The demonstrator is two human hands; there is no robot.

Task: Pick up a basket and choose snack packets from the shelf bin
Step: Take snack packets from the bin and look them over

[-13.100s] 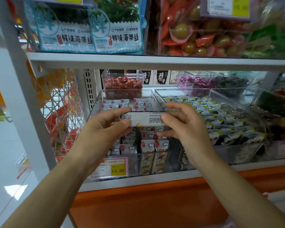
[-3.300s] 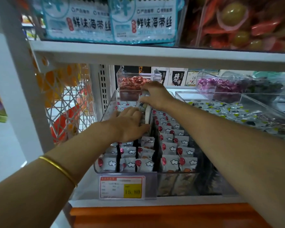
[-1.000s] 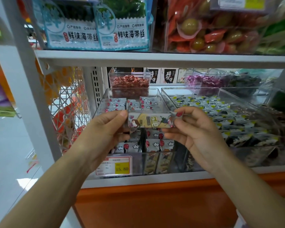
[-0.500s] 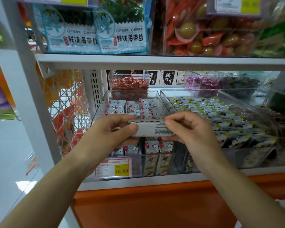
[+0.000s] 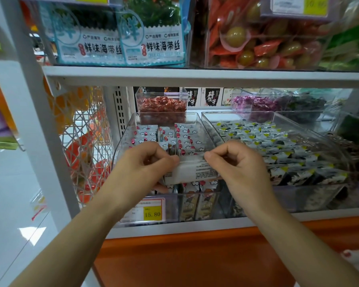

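Snack packet [image 5: 192,170] under inspection, held over the near end of the clear bin [image 5: 123,141] on the middle shelf. My left hand [image 5: 145,162] pinched its left end and my right hand [image 5: 236,162] its right end, fingers of both curled around the edges. The packet was level, its white printed back facing me.

Change: a second earlier the illustrated front had faced me. I had since turned the packet over and brought it lower, close above the rows of like packets [image 5: 187,139] with red dots and small clouds. A few seconds before that, both hands had been deep in the bin. I judged the choosing step to be under way: one packet picked and being read, none yet set aside. No basket was plainly in view, so I could not tell where it was.

Writing: the print on the packet's back was too small to read. The yellow price tag [image 5: 151,213] on the bin front read 15.80. The seaweed bags [image 5: 153,46] on the shelf above read 鲜味海带丝. The black boxes [image 5: 211,97] at the far back read 碎银子.

Surroundings: a small box of red sweets [image 5: 162,106] behind the bin, a second bin of yellow-cornered packets [image 5: 278,150] to the right, and a white lattice panel [image 5: 85,141] to the left.
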